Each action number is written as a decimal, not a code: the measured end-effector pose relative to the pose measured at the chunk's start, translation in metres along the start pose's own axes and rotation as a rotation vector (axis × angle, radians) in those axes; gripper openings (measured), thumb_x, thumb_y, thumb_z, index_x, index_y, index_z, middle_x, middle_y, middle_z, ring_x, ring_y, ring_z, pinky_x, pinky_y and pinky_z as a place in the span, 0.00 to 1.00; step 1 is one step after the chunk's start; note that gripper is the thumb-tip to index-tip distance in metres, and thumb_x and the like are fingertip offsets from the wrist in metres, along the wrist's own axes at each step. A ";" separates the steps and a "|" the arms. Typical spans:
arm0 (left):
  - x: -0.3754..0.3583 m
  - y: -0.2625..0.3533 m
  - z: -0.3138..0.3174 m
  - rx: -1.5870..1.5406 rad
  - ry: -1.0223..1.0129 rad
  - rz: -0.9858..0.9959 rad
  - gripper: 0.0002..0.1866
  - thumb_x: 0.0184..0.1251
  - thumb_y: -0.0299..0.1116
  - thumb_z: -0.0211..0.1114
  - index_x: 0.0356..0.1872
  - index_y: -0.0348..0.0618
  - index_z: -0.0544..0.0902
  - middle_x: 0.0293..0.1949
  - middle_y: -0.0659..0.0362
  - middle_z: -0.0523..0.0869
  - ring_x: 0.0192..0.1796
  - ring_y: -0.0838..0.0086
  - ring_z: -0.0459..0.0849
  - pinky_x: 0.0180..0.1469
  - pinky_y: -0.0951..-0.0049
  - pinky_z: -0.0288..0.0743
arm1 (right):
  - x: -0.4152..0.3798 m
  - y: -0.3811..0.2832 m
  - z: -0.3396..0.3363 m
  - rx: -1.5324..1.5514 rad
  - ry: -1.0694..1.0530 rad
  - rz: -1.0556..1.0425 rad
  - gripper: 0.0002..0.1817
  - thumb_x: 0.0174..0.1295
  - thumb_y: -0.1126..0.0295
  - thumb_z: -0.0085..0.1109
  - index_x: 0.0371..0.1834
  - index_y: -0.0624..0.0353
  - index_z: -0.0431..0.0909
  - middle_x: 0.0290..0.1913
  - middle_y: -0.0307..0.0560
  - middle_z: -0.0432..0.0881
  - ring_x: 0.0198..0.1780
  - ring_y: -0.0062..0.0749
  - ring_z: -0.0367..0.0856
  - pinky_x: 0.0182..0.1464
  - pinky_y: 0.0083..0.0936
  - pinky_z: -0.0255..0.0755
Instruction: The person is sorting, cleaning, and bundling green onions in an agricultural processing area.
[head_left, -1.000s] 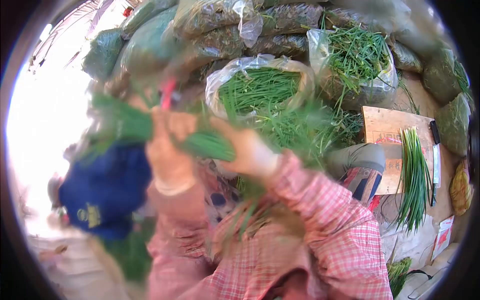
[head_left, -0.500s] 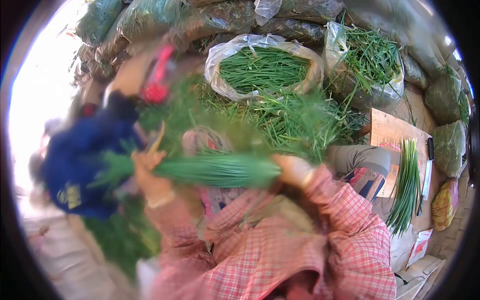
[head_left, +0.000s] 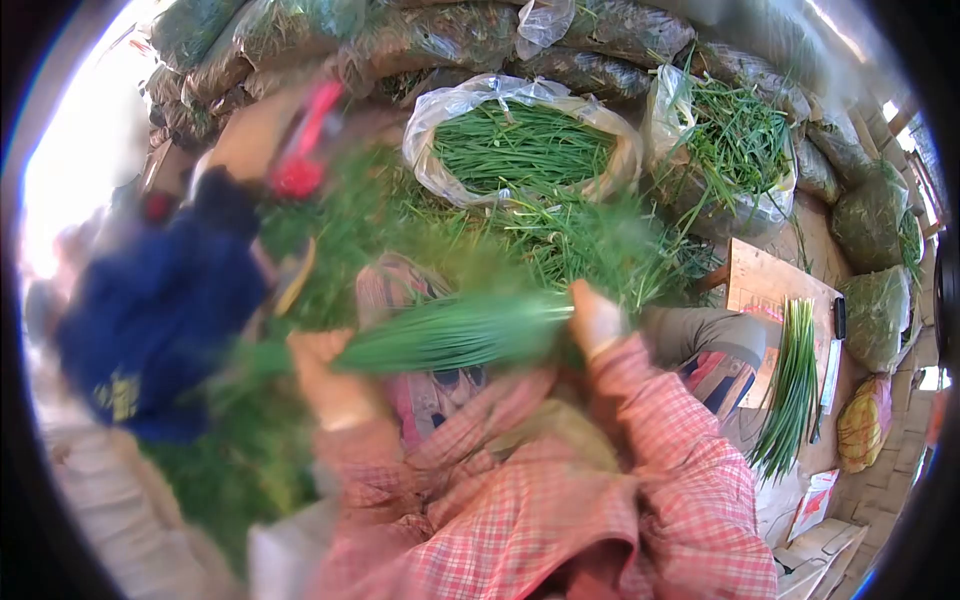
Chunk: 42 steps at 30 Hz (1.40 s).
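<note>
A long bunch of green chives [head_left: 455, 332] stretches across my lap, slightly blurred by motion. My left hand [head_left: 328, 372] is closed around its leafy left end. At the pale stem end on the right, my right hand [head_left: 596, 318] grips the bunch with its fingers wrapped round it. Under and beyond the bunch, loose chives [head_left: 560, 235] are heaped on the ground. A second bunch of chives [head_left: 787, 385], neatly aligned, rests on a wooden board [head_left: 752, 275] by my right knee.
An open plastic bag [head_left: 425, 150] full of chives stands ahead, with another stuffed bag [head_left: 735, 150] to its right. Filled bags [head_left: 430, 45] line the back. A person in a dark blue garment [head_left: 165, 320] is close on the left. A black-handled knife [head_left: 838, 318] lies on the board.
The bunch of chives has tilted, its right end now higher, while my left hand has moved slightly down and right. The view has shifted a little, and the person at left has moved slightly left.
</note>
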<state>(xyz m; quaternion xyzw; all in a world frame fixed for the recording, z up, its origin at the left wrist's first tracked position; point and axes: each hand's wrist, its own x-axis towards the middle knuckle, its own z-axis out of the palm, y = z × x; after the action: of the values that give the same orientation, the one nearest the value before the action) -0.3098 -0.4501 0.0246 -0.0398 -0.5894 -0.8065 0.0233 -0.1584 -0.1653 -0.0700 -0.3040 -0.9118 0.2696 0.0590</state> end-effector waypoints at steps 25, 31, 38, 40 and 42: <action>-0.006 -0.017 -0.108 -0.080 0.342 -0.370 0.18 0.64 0.40 0.45 0.34 0.36 0.79 0.37 0.54 0.80 0.41 0.69 0.75 0.49 0.67 0.70 | -0.075 -0.047 0.044 1.639 -1.039 0.588 0.15 0.55 0.61 0.62 0.41 0.57 0.76 0.36 0.41 0.77 0.36 0.25 0.74 0.37 0.21 0.70; -0.004 -0.047 -0.140 0.565 0.160 0.010 0.16 0.65 0.37 0.47 0.37 0.35 0.79 0.38 0.52 0.81 0.42 0.66 0.77 0.54 0.63 0.68 | -0.060 -0.092 -0.012 1.590 -0.899 0.422 0.08 0.59 0.64 0.55 0.32 0.57 0.75 0.20 0.32 0.69 0.20 0.17 0.62 0.23 0.14 0.58; -0.001 -0.090 -0.192 0.589 0.175 0.246 0.14 0.51 0.27 0.61 0.42 0.40 0.80 0.33 0.53 0.81 0.36 0.67 0.79 0.42 0.71 0.73 | -0.034 0.008 -0.120 2.203 -0.081 -0.178 0.08 0.65 0.65 0.47 0.27 0.50 0.66 0.15 0.28 0.62 0.13 0.15 0.56 0.14 0.15 0.56; 0.008 -0.112 -0.217 0.535 0.220 0.162 0.14 0.54 0.29 0.59 0.44 0.39 0.79 0.36 0.52 0.80 0.40 0.66 0.78 0.46 0.70 0.70 | -0.025 0.017 -0.124 1.994 -0.004 0.110 0.04 0.64 0.67 0.48 0.34 0.53 0.69 0.20 0.32 0.67 0.18 0.15 0.66 0.17 0.16 0.61; 0.013 -0.124 -0.233 0.522 0.254 -0.022 0.16 0.62 0.35 0.52 0.45 0.35 0.77 0.41 0.51 0.80 0.47 0.65 0.76 0.56 0.65 0.65 | -0.004 0.019 -0.087 1.098 -0.107 0.004 0.07 0.62 0.68 0.51 0.41 0.55 0.73 0.27 0.37 0.73 0.25 0.22 0.72 0.24 0.22 0.67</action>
<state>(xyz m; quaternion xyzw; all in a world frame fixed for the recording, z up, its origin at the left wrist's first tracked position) -0.3417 -0.6343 -0.1625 0.0754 -0.7698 -0.6262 0.0977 -0.1216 -0.1152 -0.0060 -0.2159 -0.6384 0.7209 0.1618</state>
